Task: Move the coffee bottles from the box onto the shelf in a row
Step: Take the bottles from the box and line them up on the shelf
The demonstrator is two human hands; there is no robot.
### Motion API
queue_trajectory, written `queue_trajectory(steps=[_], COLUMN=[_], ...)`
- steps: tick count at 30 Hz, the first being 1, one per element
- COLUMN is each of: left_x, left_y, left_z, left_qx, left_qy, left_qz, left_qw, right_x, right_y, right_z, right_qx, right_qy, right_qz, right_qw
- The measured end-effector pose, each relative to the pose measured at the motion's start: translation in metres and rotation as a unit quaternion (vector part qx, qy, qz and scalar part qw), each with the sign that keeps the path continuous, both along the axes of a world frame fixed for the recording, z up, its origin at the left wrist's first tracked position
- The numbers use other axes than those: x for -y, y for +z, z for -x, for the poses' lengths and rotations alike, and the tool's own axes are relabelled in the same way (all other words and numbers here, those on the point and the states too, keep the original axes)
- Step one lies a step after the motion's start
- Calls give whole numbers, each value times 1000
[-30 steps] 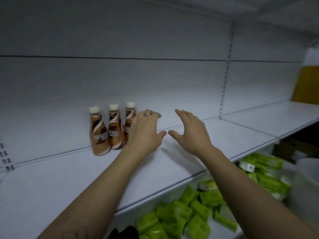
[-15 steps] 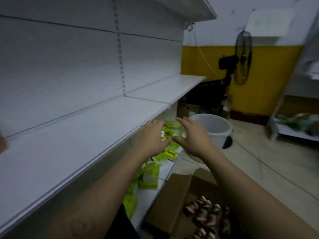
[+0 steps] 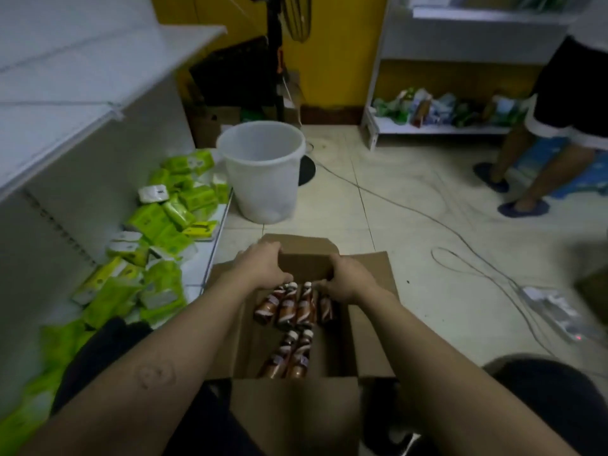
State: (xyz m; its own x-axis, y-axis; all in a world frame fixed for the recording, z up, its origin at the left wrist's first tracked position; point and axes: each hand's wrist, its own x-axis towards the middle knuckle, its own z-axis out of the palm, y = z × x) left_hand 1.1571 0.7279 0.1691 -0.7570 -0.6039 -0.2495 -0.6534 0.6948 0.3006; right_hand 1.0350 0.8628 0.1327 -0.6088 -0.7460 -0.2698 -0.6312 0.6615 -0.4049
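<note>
Box [image 3: 296, 413]: brown corrugated cardboard, flaps open, on the tiled floor.
Coffee bottles [image 3: 293, 304]: six or so visible inside, upright, brown with white swirl labels and pale caps.
Left hand [image 3: 261, 266]: reaching into the far end; fingers curled over the caps, contact unclear.
Right hand [image 3: 345, 279]: likewise; cannot tell whether closed on a bottle.
Shelf [image 3: 59, 120]: white, smooth, flat; visible stretch bare.
Progress: judged partway; remaining bottles await lifting and lining up.

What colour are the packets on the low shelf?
Bright green packets, some with white, seen in the head view.
</note>
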Motion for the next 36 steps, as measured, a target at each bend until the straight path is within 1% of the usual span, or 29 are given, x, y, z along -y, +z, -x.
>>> queue_trajectory(steps=[3,7,10,13,15,19,22,24,26,28,29,32,33,34,36], left_x=[4,14,18,18,16,7,4,7,12,14,15,17,18,18,18], left_y=[-49,-126,-182,-240,-278,-333,-357,-369,-382,-391,-394,-392,-389,-385,-373], left_z=[14,14,8,0,-5,-5,-2,-6,-14,-21,-23,-25,-26,-26,-25], left_qx=[50,94,142,195,222,232,256,261,230,202,194,174,168,161,138], left_qy=[13,35,62,106,131,158,157,169,201,224,233,278,291,297,299], left_qz=[-60,-155,-225,-273,-299,-350,-344,-338,-329,-336,-343,-367,-376,-386,-409], left_qw=[997,983,962,936,919,894,890,888,894,892,889,871,864,858,851], right_x=[-1,11,19,26,32,40,41,42,45,50,53,61,62,62,58], right_y=[-49,-117,-178,-232,-262,-307,-332,-341,-347,-352,-353,-351,-349,-346,-337], right_z=[8,1,-11,-22,-28,-34,-38,-41,-44,-46,-48,-53,-54,-54,-52], right_qx=[73,173,258,325,342,316,357,395,434,457,459,435,433,445,492], right_qy=[-10,-18,-66,-134,-177,-191,-213,-273,-338,-364,-361,-328,-323,-330,-349], right_qz=[-58,-96,-131,-179,-215,-263,-244,-208,-165,-146,-146,-165,-166,-155,-104], right_qw=[996,980,955,919,898,891,876,852,818,798,799,822,825,818,791])
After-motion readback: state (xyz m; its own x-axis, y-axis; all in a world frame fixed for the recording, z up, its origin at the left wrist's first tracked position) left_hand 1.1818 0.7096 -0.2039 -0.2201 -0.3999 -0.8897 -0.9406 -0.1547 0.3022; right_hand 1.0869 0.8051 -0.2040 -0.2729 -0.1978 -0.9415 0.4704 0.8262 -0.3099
